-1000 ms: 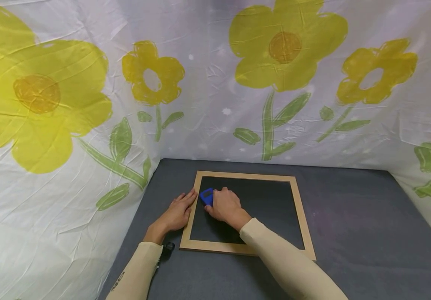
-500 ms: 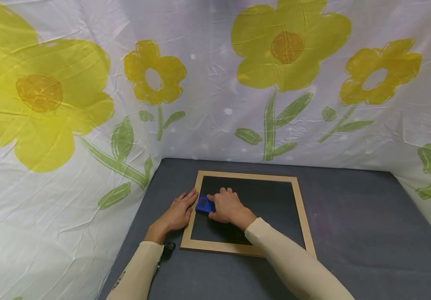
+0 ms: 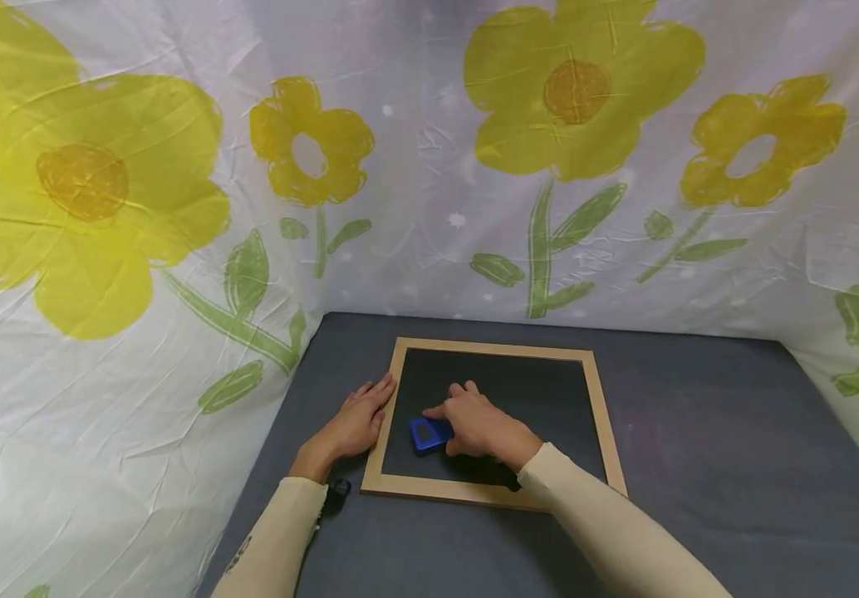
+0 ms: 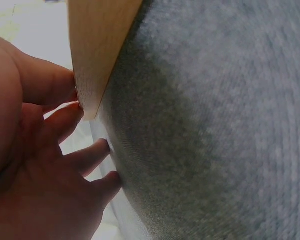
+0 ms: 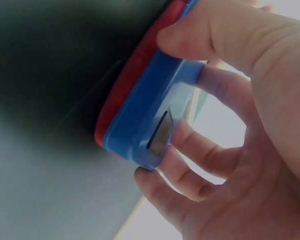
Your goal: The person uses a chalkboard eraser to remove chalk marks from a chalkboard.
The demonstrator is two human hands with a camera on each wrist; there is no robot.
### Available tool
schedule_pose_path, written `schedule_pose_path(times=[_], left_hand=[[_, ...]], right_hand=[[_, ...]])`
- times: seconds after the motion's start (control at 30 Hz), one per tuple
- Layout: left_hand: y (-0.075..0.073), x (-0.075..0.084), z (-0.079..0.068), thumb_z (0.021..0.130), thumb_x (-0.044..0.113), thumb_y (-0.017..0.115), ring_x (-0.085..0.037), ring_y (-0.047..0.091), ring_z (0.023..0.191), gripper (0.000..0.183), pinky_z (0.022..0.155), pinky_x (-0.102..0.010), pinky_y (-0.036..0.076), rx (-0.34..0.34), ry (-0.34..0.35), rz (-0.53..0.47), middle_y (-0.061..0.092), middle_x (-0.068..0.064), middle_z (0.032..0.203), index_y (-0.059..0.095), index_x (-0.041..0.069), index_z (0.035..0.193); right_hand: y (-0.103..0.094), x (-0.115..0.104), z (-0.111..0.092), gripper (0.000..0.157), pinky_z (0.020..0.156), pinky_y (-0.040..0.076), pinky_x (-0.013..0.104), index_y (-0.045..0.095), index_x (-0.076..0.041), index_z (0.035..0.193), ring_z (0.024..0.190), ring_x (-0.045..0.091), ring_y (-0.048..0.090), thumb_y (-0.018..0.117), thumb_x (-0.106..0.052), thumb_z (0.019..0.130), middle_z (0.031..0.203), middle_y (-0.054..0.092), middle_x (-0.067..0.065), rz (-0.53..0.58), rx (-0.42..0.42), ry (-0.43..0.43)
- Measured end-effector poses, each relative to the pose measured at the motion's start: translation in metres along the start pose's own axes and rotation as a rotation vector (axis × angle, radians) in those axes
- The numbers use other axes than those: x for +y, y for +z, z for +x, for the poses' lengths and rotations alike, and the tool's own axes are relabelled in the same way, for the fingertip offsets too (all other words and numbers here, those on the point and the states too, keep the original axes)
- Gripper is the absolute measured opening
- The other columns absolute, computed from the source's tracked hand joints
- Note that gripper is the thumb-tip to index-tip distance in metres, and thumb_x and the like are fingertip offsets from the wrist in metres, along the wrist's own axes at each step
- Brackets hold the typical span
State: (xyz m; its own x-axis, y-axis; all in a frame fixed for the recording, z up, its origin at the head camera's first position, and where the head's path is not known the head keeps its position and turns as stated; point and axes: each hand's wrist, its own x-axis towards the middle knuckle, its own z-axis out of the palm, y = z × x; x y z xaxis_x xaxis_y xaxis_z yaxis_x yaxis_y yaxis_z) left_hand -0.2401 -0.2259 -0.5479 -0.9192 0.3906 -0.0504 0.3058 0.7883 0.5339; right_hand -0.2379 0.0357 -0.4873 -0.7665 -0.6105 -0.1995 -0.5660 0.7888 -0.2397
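A blackboard [image 3: 527, 399] in a light wooden frame lies flat on the dark table. My right hand [image 3: 482, 423] grips a blue board eraser [image 3: 429, 433] over the board's left half, towards its lower edge. In the right wrist view the eraser [image 5: 145, 107] shows a red felt pad against the dark surface, thumb on one side and fingers on the other. My left hand [image 3: 355, 419] rests along the frame's left side with its fingers extended. The left wrist view has its thumb and index finger at the wooden frame [image 4: 97, 55], the other fingertips touching the grey cloth.
Dark grey cloth covers the table [image 3: 714, 448]. A white curtain [image 3: 414, 208] printed with yellow flowers stands behind and along both sides. A black strapped device [image 3: 337, 492] sits at my left wrist.
My right hand has swept the eraser down the board's left side, from near the top, then slightly right, turning it on the way. The left hand has stayed on the frame.
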Motion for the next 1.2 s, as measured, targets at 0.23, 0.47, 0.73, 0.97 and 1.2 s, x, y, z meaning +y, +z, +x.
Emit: schedule_pose_path(times=[0.23,0.47,0.73,0.97,1.2], left_hand=[[-0.001,0.0,-0.001,0.112,0.001,0.049,-0.054,0.025,0.164,0.06,0.129,-0.076,0.021,-0.005,-0.008,0.002,0.026,-0.018,0.18,0.035,0.0,0.17],[-0.002,0.002,-0.001,0.112,0.001,0.049,-0.055,0.024,0.164,0.06,0.129,-0.077,0.02,-0.005,-0.006,-0.002,0.026,-0.019,0.181,0.034,0.0,0.17],[-0.002,0.003,-0.001,0.112,0.001,0.049,-0.055,0.023,0.164,0.06,0.129,-0.077,0.02,-0.01,-0.01,-0.002,0.026,-0.018,0.181,0.034,0.0,0.171],[-0.001,0.001,0.001,0.113,0.002,0.048,-0.055,0.022,0.165,0.06,0.129,-0.076,0.019,-0.017,-0.006,0.016,0.024,-0.018,0.181,0.033,0.001,0.171],[-0.001,0.001,0.0,0.112,0.002,0.048,-0.055,0.022,0.164,0.06,0.129,-0.077,0.019,-0.01,0.001,0.007,0.025,-0.019,0.181,0.033,0.0,0.171]], right_hand=[[-0.006,0.022,-0.022,0.063,0.09,0.049,0.043,0.074,-0.023,0.147,0.103,0.028,0.048,0.092,-0.012,0.088,0.126,0.066,0.015,-0.014,-0.004,-0.017],[-0.019,0.055,-0.043,0.062,0.091,0.05,0.047,0.073,-0.018,0.146,0.108,0.032,0.05,0.09,-0.006,0.088,0.13,0.064,0.018,0.026,0.027,-0.006],[-0.059,0.103,-0.084,0.067,0.085,0.056,0.046,0.063,-0.009,0.155,0.104,0.032,0.062,0.083,-0.02,0.092,0.128,0.067,0.024,0.159,0.189,0.076],[-0.095,0.139,-0.131,0.076,0.073,0.062,0.041,0.054,0.002,0.16,0.097,0.033,0.074,0.077,-0.038,0.1,0.125,0.071,0.03,0.246,0.272,0.307],[-0.104,0.17,-0.175,0.094,0.069,0.06,0.04,0.045,0.009,0.162,0.099,0.041,0.075,0.069,-0.059,0.102,0.135,0.069,0.039,0.287,0.286,0.558]])
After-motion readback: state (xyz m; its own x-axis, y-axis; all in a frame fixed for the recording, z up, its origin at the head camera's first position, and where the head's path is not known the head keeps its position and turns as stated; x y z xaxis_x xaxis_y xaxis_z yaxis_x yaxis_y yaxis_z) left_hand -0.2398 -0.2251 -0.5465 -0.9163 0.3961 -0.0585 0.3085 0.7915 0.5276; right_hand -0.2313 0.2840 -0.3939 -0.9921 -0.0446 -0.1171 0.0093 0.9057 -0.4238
